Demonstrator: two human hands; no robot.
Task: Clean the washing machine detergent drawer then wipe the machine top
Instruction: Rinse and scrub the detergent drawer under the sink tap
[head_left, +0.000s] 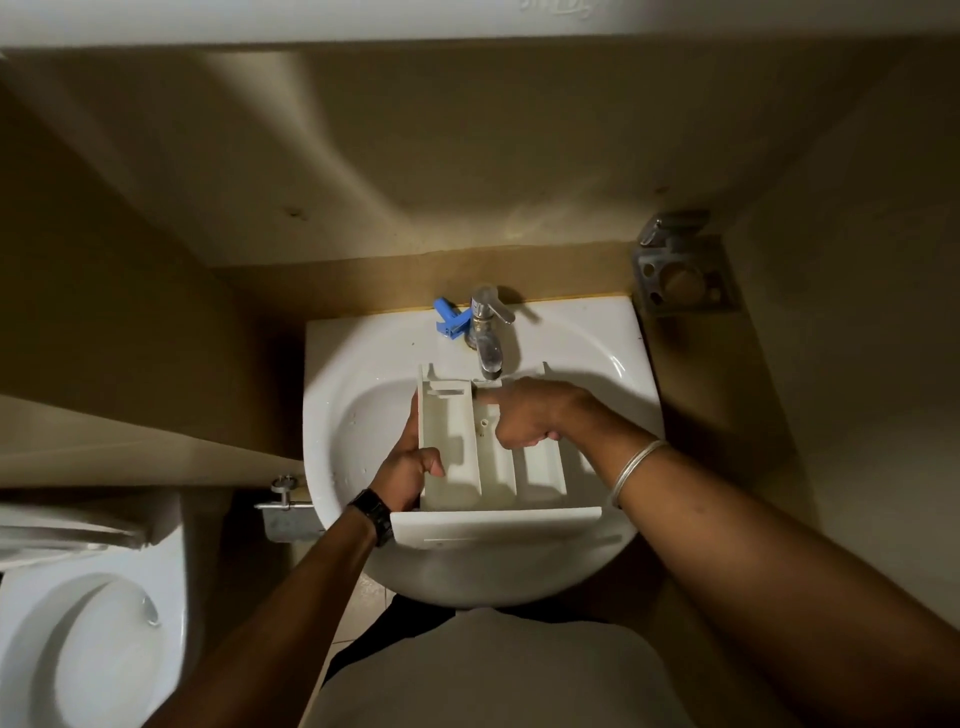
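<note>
The white detergent drawer (467, 467) lies over the white sink (363, 364), its front panel toward me and its back end under the chrome tap (488, 332). My left hand (410, 462) grips the drawer's left wall, thumb inside the left compartment. My right hand (524, 415) is inside the middle and right compartments with the index finger stretched toward the back wall and the other fingers curled. Whether it holds anything I cannot see.
A blue plastic piece (451, 318) rests on the sink rim left of the tap. A metal holder (683, 270) is fixed to the wall at the right. A toilet (78, 623) stands at the lower left, and a metal fitting (283, 506) sits beside the sink.
</note>
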